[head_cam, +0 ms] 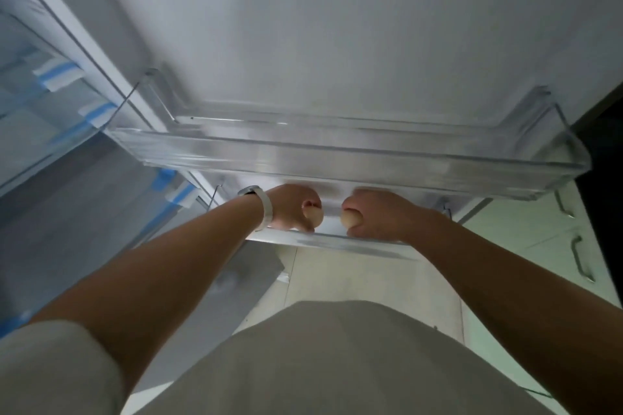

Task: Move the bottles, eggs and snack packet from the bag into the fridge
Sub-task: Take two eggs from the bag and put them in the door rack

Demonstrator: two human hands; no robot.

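I face the inside of the open fridge door (pixel 337 27). My left hand (pixel 293 209) grips a pale egg (pixel 312 212), and my right hand (pixel 374 216) grips another pale egg (pixel 350 218). Both hands are inside the lower clear door shelf (pixel 337 241), just under the upper clear door shelf (pixel 337 148). The eggs are about a fist's width apart. A white watch band sits on my left wrist. The bag, the bottles and the snack packet are out of view.
The fridge interior with glass shelves and blue tape strips (pixel 57 74) lies to the left. Pale cabinets with metal handles (pixel 581 259) stand at the right, a dark appliance edge above them. Tiled floor (pixel 371 280) shows below the door.
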